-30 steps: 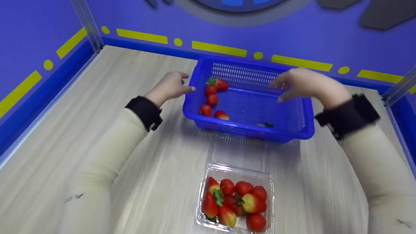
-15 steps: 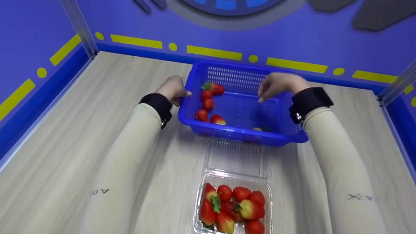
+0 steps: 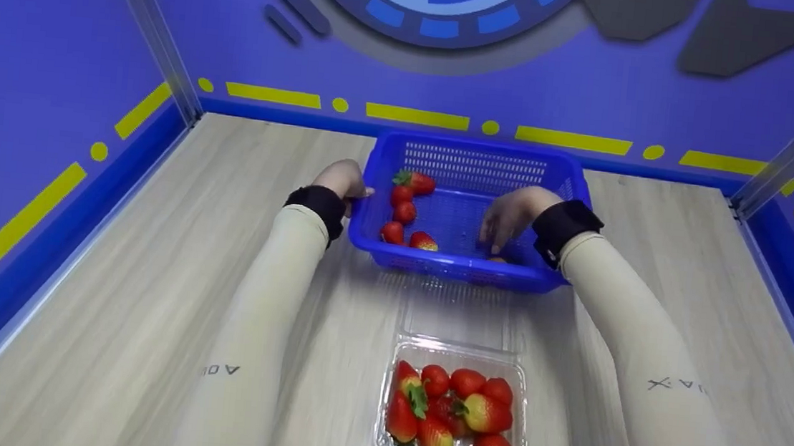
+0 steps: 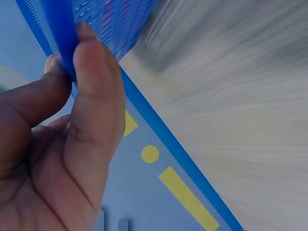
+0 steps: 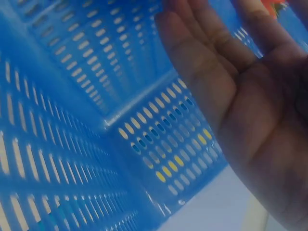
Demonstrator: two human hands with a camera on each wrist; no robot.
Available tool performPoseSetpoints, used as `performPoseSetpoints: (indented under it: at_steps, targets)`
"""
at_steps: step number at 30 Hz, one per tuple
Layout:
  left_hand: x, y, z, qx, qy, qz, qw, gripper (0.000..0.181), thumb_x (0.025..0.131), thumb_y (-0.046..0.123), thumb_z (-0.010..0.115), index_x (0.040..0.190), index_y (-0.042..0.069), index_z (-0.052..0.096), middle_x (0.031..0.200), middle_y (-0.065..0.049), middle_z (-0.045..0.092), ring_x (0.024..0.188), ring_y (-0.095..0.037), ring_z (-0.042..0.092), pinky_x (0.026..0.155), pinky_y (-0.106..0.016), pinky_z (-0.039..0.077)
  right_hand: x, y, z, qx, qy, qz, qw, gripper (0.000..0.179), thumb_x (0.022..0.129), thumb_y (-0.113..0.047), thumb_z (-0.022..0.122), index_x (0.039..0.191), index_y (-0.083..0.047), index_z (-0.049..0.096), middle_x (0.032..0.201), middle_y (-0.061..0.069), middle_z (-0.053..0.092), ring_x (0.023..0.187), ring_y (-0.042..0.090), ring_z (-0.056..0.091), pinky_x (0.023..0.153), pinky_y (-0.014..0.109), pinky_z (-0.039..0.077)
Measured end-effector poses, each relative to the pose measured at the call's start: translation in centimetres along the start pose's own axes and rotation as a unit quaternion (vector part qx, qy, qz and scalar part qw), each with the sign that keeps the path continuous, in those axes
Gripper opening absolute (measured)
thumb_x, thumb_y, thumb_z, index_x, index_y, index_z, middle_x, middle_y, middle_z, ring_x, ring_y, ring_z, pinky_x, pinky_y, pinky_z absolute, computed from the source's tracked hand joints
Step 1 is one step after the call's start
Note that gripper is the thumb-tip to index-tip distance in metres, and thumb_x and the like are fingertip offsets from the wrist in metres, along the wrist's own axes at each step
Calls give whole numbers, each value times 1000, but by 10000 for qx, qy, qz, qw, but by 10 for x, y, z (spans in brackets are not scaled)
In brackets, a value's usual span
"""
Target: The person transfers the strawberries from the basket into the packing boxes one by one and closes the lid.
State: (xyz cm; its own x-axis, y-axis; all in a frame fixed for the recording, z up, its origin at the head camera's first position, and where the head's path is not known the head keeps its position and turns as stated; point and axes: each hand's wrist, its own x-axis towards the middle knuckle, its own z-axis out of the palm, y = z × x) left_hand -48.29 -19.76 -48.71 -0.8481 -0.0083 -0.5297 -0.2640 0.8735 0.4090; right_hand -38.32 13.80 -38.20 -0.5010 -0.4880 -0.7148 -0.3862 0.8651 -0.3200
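Observation:
A blue perforated plastic basket point(image 3: 437, 260) stands near the back of the table. My left hand point(image 3: 342, 179) pinches its left rim between thumb and fingers, as the left wrist view point(image 4: 67, 106) also shows. Inside, my right hand point(image 3: 516, 215) reaches down over the right part, fingers pointing at the floor and loosely bent. Just below those fingertips, a strawberry point(image 3: 497, 260) is mostly hidden by the front wall. Along the basket's left side lie several more strawberries point(image 3: 404, 213). In the right wrist view, the palm point(image 5: 260, 106) faces the slotted walls with the fingers extended.
A clear plastic clamshell box point(image 3: 525, 442) sits in front of the basket, its transparent lid point(image 3: 460, 322) folded back toward it. Several red and yellowish strawberries point(image 3: 488, 414) fill the box. Blue panels point(image 3: 424, 82) enclose the wooden table point(image 3: 147, 287) at the back and sides.
My left hand has moved in and taken hold of the basket's left rim. My right hand has moved left and lowered into the basket, to the strawberry by the front wall.

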Motion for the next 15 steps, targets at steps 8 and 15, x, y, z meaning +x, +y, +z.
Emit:
performPoseSetpoints:
  at_steps: [8, 15]
  targets:
    - [-261, 62, -2, -4802, -23, -360, 8764, 40, 92, -5, 41, 130, 3, 52, 125, -16, 72, 108, -31, 75, 94, -45, 62, 10, -2, 9, 479, -945, -94, 9943, 36, 95, -5, 63, 130, 4, 60, 101, -1, 66, 85, 9, 59, 80, 23, 51]
    - [-263, 64, -4, -4411, 301, -179, 8967, 27, 95, -8, 42, 113, 5, 56, 117, -13, 73, 102, -28, 76, 91, -42, 64, 11, -6, 10, 306, -1417, -89, 9894, 34, 90, -3, 63, 124, 1, 61, 99, -5, 60, 85, 7, 56, 77, 18, 50]
